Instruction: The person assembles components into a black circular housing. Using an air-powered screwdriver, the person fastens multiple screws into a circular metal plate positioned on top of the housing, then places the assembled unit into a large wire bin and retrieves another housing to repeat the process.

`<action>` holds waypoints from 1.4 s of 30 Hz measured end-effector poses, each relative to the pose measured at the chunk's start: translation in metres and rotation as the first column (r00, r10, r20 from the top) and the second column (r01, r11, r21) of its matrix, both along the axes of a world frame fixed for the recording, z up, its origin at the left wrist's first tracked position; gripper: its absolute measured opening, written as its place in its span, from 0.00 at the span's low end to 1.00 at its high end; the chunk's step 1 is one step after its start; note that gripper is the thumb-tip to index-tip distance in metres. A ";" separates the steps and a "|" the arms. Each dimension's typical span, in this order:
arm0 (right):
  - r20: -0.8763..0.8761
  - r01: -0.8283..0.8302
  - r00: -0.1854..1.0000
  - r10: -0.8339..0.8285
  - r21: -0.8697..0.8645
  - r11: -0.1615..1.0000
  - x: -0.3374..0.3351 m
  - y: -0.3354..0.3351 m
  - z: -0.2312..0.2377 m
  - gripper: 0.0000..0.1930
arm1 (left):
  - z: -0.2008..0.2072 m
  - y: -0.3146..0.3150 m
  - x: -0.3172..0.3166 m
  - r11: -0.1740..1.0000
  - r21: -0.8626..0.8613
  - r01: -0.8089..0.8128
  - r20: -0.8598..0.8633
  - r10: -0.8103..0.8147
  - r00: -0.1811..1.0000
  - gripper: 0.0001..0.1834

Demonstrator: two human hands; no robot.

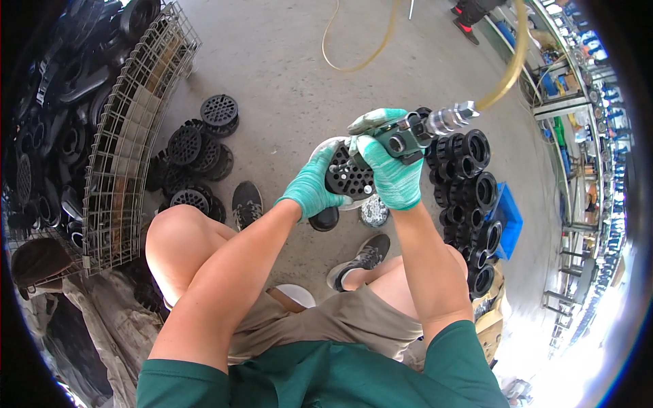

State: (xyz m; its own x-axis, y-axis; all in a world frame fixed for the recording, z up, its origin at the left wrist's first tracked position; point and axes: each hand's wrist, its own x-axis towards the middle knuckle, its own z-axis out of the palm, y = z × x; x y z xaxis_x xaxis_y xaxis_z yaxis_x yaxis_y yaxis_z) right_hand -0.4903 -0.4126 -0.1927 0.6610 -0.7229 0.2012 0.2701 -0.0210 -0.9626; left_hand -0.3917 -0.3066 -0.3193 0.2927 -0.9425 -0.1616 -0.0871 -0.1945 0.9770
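My left hand (314,182), in a teal glove, grips a round black perforated grate (352,182) by its left edge. Small silver screw heads show on the grate's face. My right hand (391,170), gloved alike, is wrapped round an air tool (403,141) with a dark body, whose front end points at the grate. A silver coupling (452,119) joins the tool to a yellowish hose (511,71). Behind the grate a pale round surface shows in part. Just below my hands are a round container of small silvery pieces (374,212) and a black rounded part (324,219).
Stacked black grates (197,151) stand on the floor at left, beside a wire cage (129,136) full of black parts. Black rings (466,183) are piled at right, near a blue bin (505,221). Shelving (568,109) lines the right side; a person's feet (466,30) show far off.
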 end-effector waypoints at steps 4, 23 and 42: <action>-0.043 -0.026 0.999 0.027 0.029 0.999 0.004 0.007 -0.002 0.15 | -0.008 0.000 -0.001 1.000 0.011 -0.014 0.009 0.014 1.000 0.64; -0.100 -0.138 0.986 0.131 -0.065 0.988 0.023 0.002 -0.009 0.15 | -0.021 -0.003 -0.004 0.998 0.016 -0.053 0.022 0.053 0.998 0.64; -0.112 -0.160 0.982 0.153 -0.053 0.986 0.020 0.000 -0.011 0.15 | -0.020 -0.005 -0.006 0.998 -0.017 -0.067 -0.014 0.067 0.998 0.62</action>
State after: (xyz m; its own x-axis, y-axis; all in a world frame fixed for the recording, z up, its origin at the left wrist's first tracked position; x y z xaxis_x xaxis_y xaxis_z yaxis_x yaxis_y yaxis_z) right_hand -0.4706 -0.4124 -0.2039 0.7849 -0.5976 0.1640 0.1704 -0.0463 -0.9843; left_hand -0.3978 -0.3119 -0.3394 0.3529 -0.9237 -0.1491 -0.0617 -0.1820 0.9814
